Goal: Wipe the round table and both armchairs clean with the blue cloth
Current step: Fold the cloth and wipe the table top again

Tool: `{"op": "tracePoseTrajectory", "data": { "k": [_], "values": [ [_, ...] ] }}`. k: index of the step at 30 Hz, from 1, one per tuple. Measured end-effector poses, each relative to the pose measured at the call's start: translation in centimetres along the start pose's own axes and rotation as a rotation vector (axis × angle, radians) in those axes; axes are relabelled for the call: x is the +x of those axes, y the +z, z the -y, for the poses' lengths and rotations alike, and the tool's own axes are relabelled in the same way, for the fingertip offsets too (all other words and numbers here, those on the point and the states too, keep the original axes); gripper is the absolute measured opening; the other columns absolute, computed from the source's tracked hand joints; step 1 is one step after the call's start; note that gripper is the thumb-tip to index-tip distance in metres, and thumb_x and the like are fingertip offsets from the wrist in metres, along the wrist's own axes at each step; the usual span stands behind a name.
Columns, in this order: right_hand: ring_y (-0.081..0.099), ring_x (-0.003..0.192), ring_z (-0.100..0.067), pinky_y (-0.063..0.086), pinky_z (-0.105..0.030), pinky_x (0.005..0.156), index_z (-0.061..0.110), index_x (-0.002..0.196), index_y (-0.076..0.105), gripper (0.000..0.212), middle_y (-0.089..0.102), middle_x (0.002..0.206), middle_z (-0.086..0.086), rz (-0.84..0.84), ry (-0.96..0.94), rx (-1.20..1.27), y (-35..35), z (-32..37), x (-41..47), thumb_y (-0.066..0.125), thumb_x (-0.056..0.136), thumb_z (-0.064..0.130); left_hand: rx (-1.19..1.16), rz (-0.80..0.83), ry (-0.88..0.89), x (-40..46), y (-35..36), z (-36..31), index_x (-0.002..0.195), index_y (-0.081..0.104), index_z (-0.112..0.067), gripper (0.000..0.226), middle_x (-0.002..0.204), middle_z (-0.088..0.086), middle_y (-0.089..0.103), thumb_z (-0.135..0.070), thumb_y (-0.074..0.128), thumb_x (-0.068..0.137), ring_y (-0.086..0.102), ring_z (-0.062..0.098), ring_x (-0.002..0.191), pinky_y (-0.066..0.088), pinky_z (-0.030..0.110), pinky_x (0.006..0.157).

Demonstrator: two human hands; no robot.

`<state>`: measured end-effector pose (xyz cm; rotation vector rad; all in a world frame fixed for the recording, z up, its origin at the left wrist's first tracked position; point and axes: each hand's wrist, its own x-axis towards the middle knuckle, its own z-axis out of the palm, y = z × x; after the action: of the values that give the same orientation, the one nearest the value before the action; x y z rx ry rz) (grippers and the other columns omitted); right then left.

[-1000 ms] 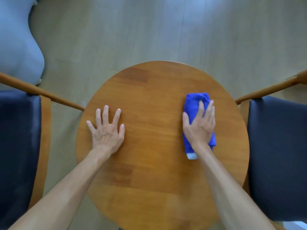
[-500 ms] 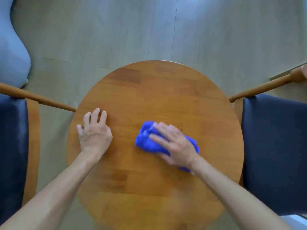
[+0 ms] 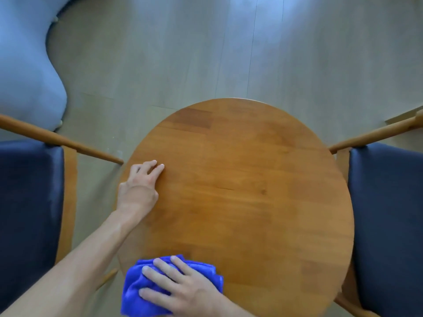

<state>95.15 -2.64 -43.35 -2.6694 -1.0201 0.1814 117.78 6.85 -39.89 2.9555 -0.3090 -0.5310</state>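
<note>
My right hand point(image 3: 190, 291) lies flat on the cloth point(image 3: 135, 287), fingers spread and pressing down; grip is open, palm on top, not clamped around it. The cloth is bunched and blue, sitting at the near left edge of the counter point(image 3: 251, 191), with its left part hanging past the rim. My right forearm leaves the frame at the bottom.

My left hand point(image 3: 139, 186) rests farther along the counter's left edge. Fingertips point(image 3: 160, 167) touch the wood, fingers together and slightly curled; grip holds nothing. The thumb side sits at or over the rim; I cannot tell if it hooks under. The left forearm runs back to the near left corner.

The counter is round, warm brown wood with plank joints showing. The surface beyond both hands is bare.

Left of the counter: left armchair point(image 3: 27, 202), dark cushion, wooden arm rail pointing toward the counter's left rim, its tip just beside it. Right of the counter: right armchair point(image 3: 389, 213), same cushion, rail tip near the right rim.

Beyond the counter: pale plank floor point(image 3: 229, 53). Far left of it, a light blue upholstered shape point(image 3: 25, 72).
</note>
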Motion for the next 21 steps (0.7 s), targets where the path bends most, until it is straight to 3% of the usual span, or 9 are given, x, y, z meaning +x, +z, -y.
{"op": "tracePoseTrajectory", "data": {
  "k": [2, 3, 6, 9, 11, 14, 17, 19, 21],
  "values": [
    [0.025, 0.145, -0.028, 0.02, -0.047, 0.118, 0.028, 0.142, 0.043, 0.05, 0.026, 0.158, -0.007, 0.013, -0.114, 0.052, -1.4, -5.1, 0.4, 0.048, 0.092, 0.035, -0.018, -0.019, 0.023, -0.1, 0.1, 0.2, 0.137, 0.05, -0.03, 0.067, 0.144, -0.013, 0.042, 0.004, 0.05, 0.078, 0.035, 0.014, 0.128, 0.047, 0.037, 0.073],
    [0.028, 0.143, -0.028, 0.025, -0.047, 0.116, 0.025, 0.141, 0.047, 0.055, 0.029, 0.156, -0.008, -0.037, -0.056, 0.068, -2.5, -8.4, 1.3, 0.056, 0.087, 0.032, -0.034, -0.038, 0.035, -0.1, 0.2, 0.3, 0.135, 0.053, -0.028, 0.067, 0.143, -0.012, 0.045, 0.005, 0.051, 0.077, 0.039, 0.014, 0.128, 0.048, 0.037, 0.072],
    [0.04, 0.137, -0.033, 0.038, -0.05, 0.106, 0.015, 0.135, 0.055, 0.058, 0.04, 0.149, -0.014, -0.24, 0.469, 0.075, -6.1, -19.4, 5.4, 0.069, 0.079, 0.024, -0.077, -0.091, 0.054, 0.0, 0.2, 1.0, 0.131, 0.058, -0.023, 0.066, 0.139, -0.011, 0.052, 0.009, 0.051, 0.075, 0.046, 0.015, 0.126, 0.047, 0.033, 0.065],
    [0.029, 0.142, -0.032, 0.03, -0.048, 0.11, 0.015, 0.144, 0.043, 0.058, 0.028, 0.156, -0.012, -0.352, 0.932, 0.073, -8.8, -25.9, 10.5, 0.057, 0.09, 0.03, -0.088, -0.125, 0.091, -0.4, 0.8, 1.5, 0.129, 0.06, -0.02, 0.065, 0.138, -0.01, 0.053, 0.012, 0.051, 0.073, 0.048, 0.015, 0.125, 0.042, 0.029, 0.059],
    [0.022, 0.145, -0.03, 0.026, -0.047, 0.113, 0.016, 0.148, 0.035, 0.06, 0.021, 0.159, -0.011, -0.391, 1.131, 0.065, -8.5, -25.0, 13.1, 0.049, 0.093, 0.035, -0.099, -0.16, 0.097, -0.6, 1.0, 1.6, 0.128, 0.061, -0.018, 0.061, 0.138, -0.008, 0.054, 0.011, 0.051, 0.075, 0.05, 0.015, 0.125, 0.043, 0.03, 0.059],
    [0.025, 0.144, -0.034, 0.024, -0.047, 0.116, 0.011, 0.145, 0.041, 0.061, 0.026, 0.156, -0.016, -0.415, 0.971, 0.111, -5.7, -16.4, 13.9, 0.047, 0.089, 0.036, -0.217, -0.197, -0.015, -0.4, 0.3, 1.3, 0.122, 0.062, -0.016, 0.046, 0.129, 0.0, 0.06, 0.003, 0.049, 0.082, 0.057, 0.022, 0.116, 0.049, 0.041, 0.07],
    [0.013, 0.148, -0.025, 0.016, -0.045, 0.119, 0.014, 0.147, 0.038, 0.06, 0.018, 0.159, -0.009, -0.31, 0.785, 0.36, -4.4, -9.1, 12.8, 0.038, 0.093, 0.038, -0.387, -0.218, -0.194, -0.4, -0.4, 0.6, 0.102, 0.054, -0.011, 0.015, 0.11, 0.009, 0.059, -0.009, 0.045, 0.09, 0.057, 0.035, 0.098, 0.038, 0.042, 0.07],
    [0.01, 0.148, -0.02, 0.014, -0.043, 0.12, 0.014, 0.146, 0.038, 0.055, 0.016, 0.158, -0.002, -0.313, 0.761, 0.497, -5.6, -10.3, 11.0, 0.035, 0.094, 0.031, -0.388, -0.258, -0.205, -1.1, -0.3, -0.2, 0.107, 0.052, -0.005, 0.018, 0.122, 0.015, 0.054, -0.014, 0.047, 0.092, 0.053, 0.038, 0.109, 0.042, 0.046, 0.08],
    [0.021, 0.146, -0.026, 0.02, -0.045, 0.117, 0.012, 0.141, 0.048, 0.051, 0.028, 0.155, -0.007, -0.36, 0.782, 0.353, -7.1, -13.6, 7.4, 0.038, 0.093, 0.027, -0.268, -0.316, -0.138, -2.2, 0.3, -1.2, 0.116, 0.052, 0.003, 0.037, 0.138, 0.023, 0.043, -0.023, 0.049, 0.089, 0.045, 0.042, 0.124, 0.041, 0.051, 0.097]
  ]
}}
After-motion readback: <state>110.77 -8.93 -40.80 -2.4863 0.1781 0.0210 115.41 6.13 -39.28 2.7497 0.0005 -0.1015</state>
